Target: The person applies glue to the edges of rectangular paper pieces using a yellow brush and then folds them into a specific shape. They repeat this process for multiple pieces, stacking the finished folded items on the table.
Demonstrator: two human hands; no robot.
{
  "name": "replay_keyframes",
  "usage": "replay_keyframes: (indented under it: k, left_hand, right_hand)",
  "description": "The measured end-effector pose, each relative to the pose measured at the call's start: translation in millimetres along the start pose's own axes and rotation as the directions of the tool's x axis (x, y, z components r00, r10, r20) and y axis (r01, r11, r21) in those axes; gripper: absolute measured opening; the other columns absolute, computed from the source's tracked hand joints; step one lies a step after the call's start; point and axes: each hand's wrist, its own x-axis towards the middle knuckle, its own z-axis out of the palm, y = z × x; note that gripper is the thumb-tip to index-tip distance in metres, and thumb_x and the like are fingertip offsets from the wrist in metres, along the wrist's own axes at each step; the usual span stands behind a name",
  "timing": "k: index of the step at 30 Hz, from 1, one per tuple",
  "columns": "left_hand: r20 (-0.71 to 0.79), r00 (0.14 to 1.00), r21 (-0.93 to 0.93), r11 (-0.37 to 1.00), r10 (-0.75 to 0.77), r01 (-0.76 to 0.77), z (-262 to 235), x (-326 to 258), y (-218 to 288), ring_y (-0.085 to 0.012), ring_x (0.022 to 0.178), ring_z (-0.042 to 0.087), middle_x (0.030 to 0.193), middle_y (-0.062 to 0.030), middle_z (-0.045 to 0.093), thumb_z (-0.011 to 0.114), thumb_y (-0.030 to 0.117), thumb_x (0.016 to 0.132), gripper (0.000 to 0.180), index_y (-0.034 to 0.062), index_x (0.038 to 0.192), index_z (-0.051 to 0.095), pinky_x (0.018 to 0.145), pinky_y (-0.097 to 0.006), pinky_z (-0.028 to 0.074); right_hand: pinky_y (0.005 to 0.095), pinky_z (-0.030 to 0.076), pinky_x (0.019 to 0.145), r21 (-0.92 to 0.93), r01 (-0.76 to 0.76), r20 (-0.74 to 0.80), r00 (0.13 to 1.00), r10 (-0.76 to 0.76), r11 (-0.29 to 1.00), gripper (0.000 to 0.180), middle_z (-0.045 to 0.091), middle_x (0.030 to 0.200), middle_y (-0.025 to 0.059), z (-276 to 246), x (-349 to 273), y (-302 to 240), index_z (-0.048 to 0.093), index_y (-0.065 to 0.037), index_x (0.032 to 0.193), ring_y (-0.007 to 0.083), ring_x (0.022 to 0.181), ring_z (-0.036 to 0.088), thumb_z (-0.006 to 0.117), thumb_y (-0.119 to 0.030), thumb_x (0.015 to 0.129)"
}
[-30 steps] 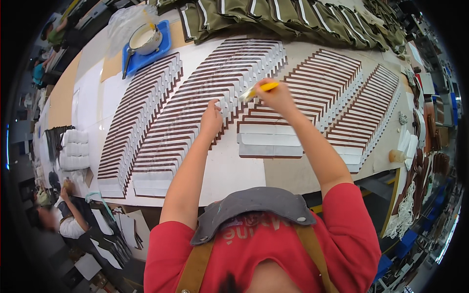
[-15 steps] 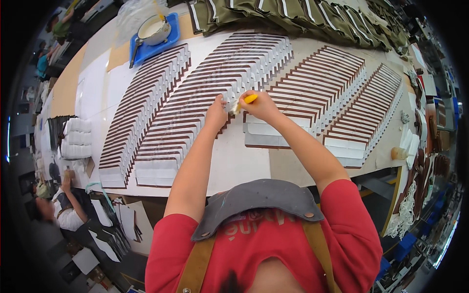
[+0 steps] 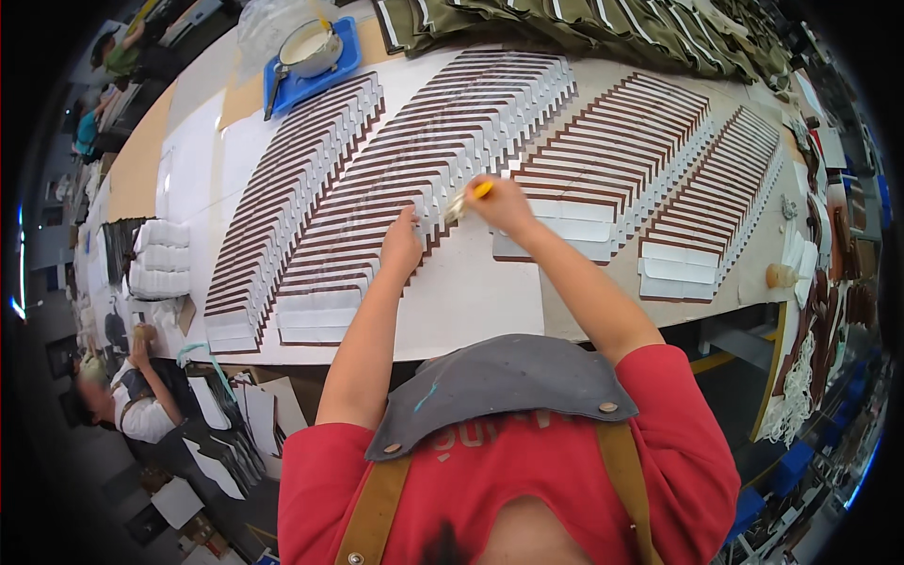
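My right hand (image 3: pixel 502 204) grips a paint brush with a yellow handle (image 3: pixel 483 189). Its pale bristles (image 3: pixel 456 208) meet the right edge of a long row of overlapping white pieces with brown edges (image 3: pixel 395 202). To the left of the brush, my left hand (image 3: pixel 403 243) rests on the same row with its fingers stretched forward, partly hidden by the back of the hand. Similar fanned rows lie on both sides: one row (image 3: pixel 292 179) at the left, another (image 3: pixel 603 169) right of my right hand, and a narrower one (image 3: pixel 720 207) farther right.
A blue tray (image 3: pixel 350 47) at the far left holds a bowl of whitish liquid (image 3: pixel 311 49) and a dark-handled tool (image 3: pixel 275 91). Olive-green pieces with white strips (image 3: pixel 565 33) lie along the far edge. White bundles (image 3: pixel 158 262) sit at left, near a co-worker (image 3: pixel 141 400).
My left hand has drawn back a little toward me and left, away from the brush. My right hand still holds the brush at the row's edge. The whole view has shifted slightly.
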Motion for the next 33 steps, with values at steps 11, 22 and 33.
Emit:
replay_keyframes:
  k: [11, 22, 33]
  left_hand:
    - [0.033, 0.999, -0.118, 0.993, 0.033, -0.029, -5, -4, -8, -0.0320, 0.095, 0.051, 0.107, -0.0112, 0.056, 0.039, -0.004, 0.072, 0.048, 0.0050, 0.119, 0.040, 0.081, -0.040, 0.042]
    - [-0.019, 1.000, -0.008, 1.000, 0.021, -0.021, -39, -65, -61, -0.0327, 0.092, 0.051, 0.101, -0.0115, 0.057, 0.040, -0.002, 0.074, 0.040, 0.0037, 0.113, 0.045, 0.079, -0.040, 0.042]
    - [-0.002, 0.996, 0.055, 0.994, 0.092, -0.092, -42, -69, -68, -0.0317, 0.092, 0.052, 0.104, -0.0081, 0.057, 0.043, -0.003, 0.070, 0.045, 0.0061, 0.114, 0.043, 0.079, -0.040, 0.043]
  right_hand:
    - [0.0307, 0.047, 0.054, -0.064, 0.032, -0.061, 0.998, -0.036, 0.997, 0.011, 0.060, 0.062, 0.0107, 18, -25, -14, 0.060, -0.008, 0.077, 0.0254, 0.055, 0.058, 0.059, -0.019, 0.074]
    - [0.0287, 0.046, 0.055, 0.033, -0.038, 0.186, 0.982, 0.031, 0.999, 0.011, 0.060, 0.063, 0.0101, 75, -77, -73, 0.059, -0.007, 0.077, 0.0217, 0.056, 0.059, 0.060, -0.018, 0.074]
    - [0.0307, 0.047, 0.058, 0.084, -0.058, 0.090, 0.995, 0.050, 0.995, 0.014, 0.061, 0.067, 0.0133, 84, -90, -83, 0.061, -0.007, 0.080, 0.0270, 0.061, 0.061, 0.061, -0.019, 0.074]
